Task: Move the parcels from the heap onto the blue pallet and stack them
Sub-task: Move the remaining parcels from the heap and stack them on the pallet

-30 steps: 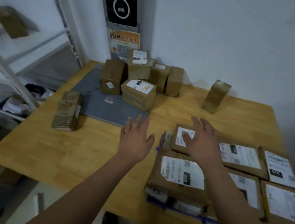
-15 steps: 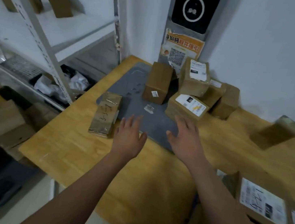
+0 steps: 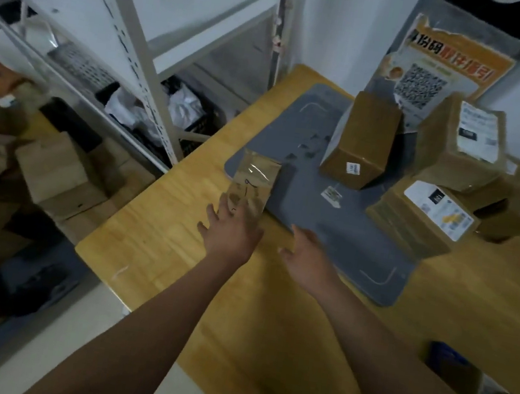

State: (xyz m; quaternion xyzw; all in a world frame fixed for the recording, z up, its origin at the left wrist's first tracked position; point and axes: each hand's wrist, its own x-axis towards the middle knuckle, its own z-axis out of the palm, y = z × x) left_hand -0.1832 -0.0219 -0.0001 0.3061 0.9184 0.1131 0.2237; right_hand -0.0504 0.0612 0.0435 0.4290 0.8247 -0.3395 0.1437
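A small taped brown parcel (image 3: 256, 181) lies at the left edge of a grey mat (image 3: 341, 228) on the wooden table (image 3: 158, 242). My left hand (image 3: 230, 231) is open, its fingertips at the parcel's near end. My right hand (image 3: 308, 258) is open over the mat's near edge, empty. The heap of brown parcels stands at the back right: an upright box (image 3: 360, 140), a labelled box (image 3: 423, 216) and a tilted labelled box (image 3: 466, 145). A blue pallet corner (image 3: 445, 354) shows at the lower right, with a parcel (image 3: 460, 375) on it.
A white metal shelf rack (image 3: 139, 46) stands left of the table, with cartons (image 3: 58, 172) and a black crate (image 3: 182, 119) on the floor below. A poster with a QR code (image 3: 435, 78) leans on the wall behind the heap.
The view swung left from the pallet towards the heap. Both hands reached forward; my left hand has arrived at the small parcel by the mat.
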